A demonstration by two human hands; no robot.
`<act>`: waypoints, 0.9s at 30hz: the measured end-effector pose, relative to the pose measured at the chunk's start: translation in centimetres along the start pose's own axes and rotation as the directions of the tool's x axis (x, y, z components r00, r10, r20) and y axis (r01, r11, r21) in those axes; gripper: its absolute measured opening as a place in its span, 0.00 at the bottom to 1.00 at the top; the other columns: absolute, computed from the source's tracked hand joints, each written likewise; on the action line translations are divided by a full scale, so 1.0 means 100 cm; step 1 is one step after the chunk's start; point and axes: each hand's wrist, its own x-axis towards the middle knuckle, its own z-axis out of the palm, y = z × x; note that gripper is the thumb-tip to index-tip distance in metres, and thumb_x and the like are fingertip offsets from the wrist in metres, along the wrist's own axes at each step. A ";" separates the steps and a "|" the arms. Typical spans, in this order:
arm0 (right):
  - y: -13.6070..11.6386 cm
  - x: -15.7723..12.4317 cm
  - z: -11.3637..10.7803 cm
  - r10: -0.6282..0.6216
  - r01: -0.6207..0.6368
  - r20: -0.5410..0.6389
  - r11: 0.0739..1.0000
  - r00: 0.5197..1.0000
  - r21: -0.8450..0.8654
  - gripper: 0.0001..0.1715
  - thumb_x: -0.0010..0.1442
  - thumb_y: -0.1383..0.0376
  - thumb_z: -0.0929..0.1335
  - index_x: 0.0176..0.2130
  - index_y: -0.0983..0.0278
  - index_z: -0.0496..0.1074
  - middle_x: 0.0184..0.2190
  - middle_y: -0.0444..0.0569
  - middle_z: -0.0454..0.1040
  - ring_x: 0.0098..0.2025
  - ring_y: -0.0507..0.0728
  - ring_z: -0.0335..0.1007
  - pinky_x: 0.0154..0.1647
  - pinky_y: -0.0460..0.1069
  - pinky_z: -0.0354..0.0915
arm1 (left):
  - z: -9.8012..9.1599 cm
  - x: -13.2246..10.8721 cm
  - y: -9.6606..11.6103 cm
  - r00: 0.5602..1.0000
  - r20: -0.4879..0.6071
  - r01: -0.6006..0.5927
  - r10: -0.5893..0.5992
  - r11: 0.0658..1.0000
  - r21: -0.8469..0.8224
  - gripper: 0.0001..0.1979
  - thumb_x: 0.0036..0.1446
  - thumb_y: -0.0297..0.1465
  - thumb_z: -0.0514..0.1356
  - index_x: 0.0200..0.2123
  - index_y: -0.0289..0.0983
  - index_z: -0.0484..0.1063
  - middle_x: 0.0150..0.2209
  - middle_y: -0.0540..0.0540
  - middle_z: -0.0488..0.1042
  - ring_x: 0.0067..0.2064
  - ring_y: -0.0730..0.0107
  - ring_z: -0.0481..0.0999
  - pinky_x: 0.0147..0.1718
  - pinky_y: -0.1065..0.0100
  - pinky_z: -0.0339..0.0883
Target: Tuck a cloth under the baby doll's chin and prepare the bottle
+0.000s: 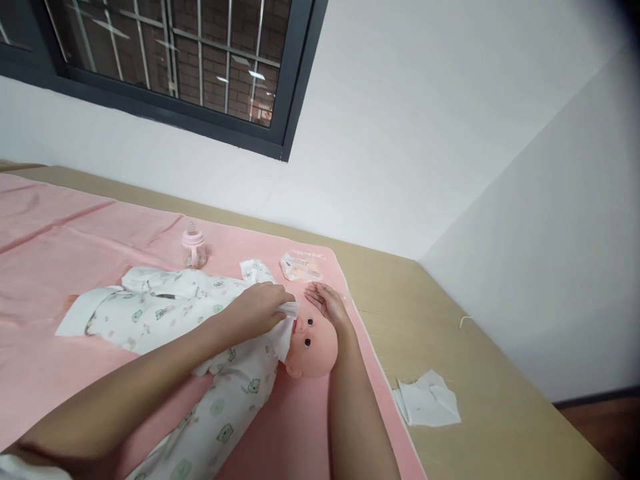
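Observation:
A bald baby doll (320,350) in a white patterned suit lies on its back on the pink sheet (300,413), its head towards the right. Pinched in my left hand (260,310) is a folded white wipe (290,309), held close by the doll's mouth. My left forearm crosses above the doll's body. On the far side of the head, my right hand (327,303) is cupped with its fingers stretched out, and its wrist lies along the crown. Whether the palm presses on the head, I cannot tell.
Beyond the doll stands a pink-topped baby bottle (194,248). A small soft packet (301,267) rests near the sheet's far corner. One crumpled white wipe (431,400) lies on the tan surface (400,307) at the right. White walls and a barred window (200,60) bound the back.

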 end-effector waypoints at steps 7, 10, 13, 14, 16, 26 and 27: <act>0.002 0.001 -0.001 -0.014 0.014 -0.001 1.000 1.000 -0.010 0.16 0.47 0.60 0.75 0.35 0.65 0.74 0.33 0.51 0.78 0.39 0.55 0.76 0.49 0.51 0.71 | 0.003 0.001 -0.001 1.000 -0.010 0.012 -0.012 0.999 -0.041 0.08 0.54 0.21 0.51 0.31 0.37 0.68 0.33 0.48 0.70 0.37 0.65 0.70 0.35 0.67 0.60; 0.001 0.001 -0.001 -0.004 0.004 0.000 1.000 1.000 -0.006 0.16 0.47 0.60 0.75 0.35 0.66 0.74 0.33 0.51 0.78 0.38 0.55 0.76 0.49 0.51 0.71 | 0.003 0.002 -0.001 1.000 -0.011 0.023 -0.024 0.997 -0.071 0.08 0.54 0.21 0.51 0.30 0.37 0.67 0.34 0.48 0.70 0.36 0.65 0.71 0.34 0.67 0.60; 0.000 0.000 -0.001 0.006 -0.006 -0.004 1.000 1.000 -0.008 0.15 0.48 0.60 0.75 0.35 0.66 0.73 0.33 0.51 0.78 0.38 0.55 0.76 0.50 0.52 0.70 | -0.002 0.001 0.001 0.999 -0.007 0.039 -0.039 0.994 -0.102 0.08 0.55 0.21 0.51 0.30 0.37 0.68 0.34 0.48 0.71 0.36 0.66 0.71 0.34 0.68 0.60; -0.001 0.000 -0.001 0.006 -0.007 -0.003 1.000 1.000 -0.009 0.15 0.49 0.60 0.75 0.35 0.66 0.73 0.34 0.51 0.78 0.38 0.55 0.76 0.51 0.53 0.70 | -0.004 0.000 0.002 0.999 -0.011 0.046 -0.047 0.992 -0.118 0.08 0.55 0.21 0.52 0.31 0.37 0.68 0.35 0.49 0.71 0.37 0.66 0.71 0.34 0.68 0.60; -0.001 -0.001 0.000 0.009 -0.009 0.000 1.000 1.000 -0.009 0.15 0.49 0.60 0.74 0.35 0.66 0.73 0.34 0.51 0.78 0.39 0.55 0.77 0.52 0.53 0.70 | -0.010 -0.004 0.005 0.998 -0.020 0.061 -0.065 0.985 -0.161 0.08 0.55 0.22 0.53 0.35 0.38 0.70 0.37 0.49 0.73 0.38 0.66 0.71 0.34 0.69 0.60; -0.001 -0.002 0.001 -0.002 0.002 -0.007 1.000 1.000 -0.011 0.13 0.51 0.61 0.74 0.35 0.65 0.73 0.34 0.51 0.78 0.38 0.55 0.76 0.51 0.53 0.70 | -0.011 -0.011 0.015 0.992 0.123 0.039 -0.019 0.985 -0.167 0.08 0.55 0.21 0.54 0.36 0.37 0.70 0.39 0.49 0.74 0.42 0.63 0.72 0.37 0.66 0.62; -0.001 -0.002 0.001 0.002 -0.002 -0.012 1.000 1.000 -0.011 0.12 0.51 0.61 0.74 0.35 0.65 0.73 0.34 0.51 0.78 0.38 0.55 0.76 0.51 0.53 0.70 | -0.010 -0.009 0.015 0.993 0.120 0.040 -0.020 0.986 -0.162 0.08 0.55 0.21 0.54 0.35 0.37 0.70 0.38 0.49 0.74 0.42 0.63 0.72 0.37 0.66 0.62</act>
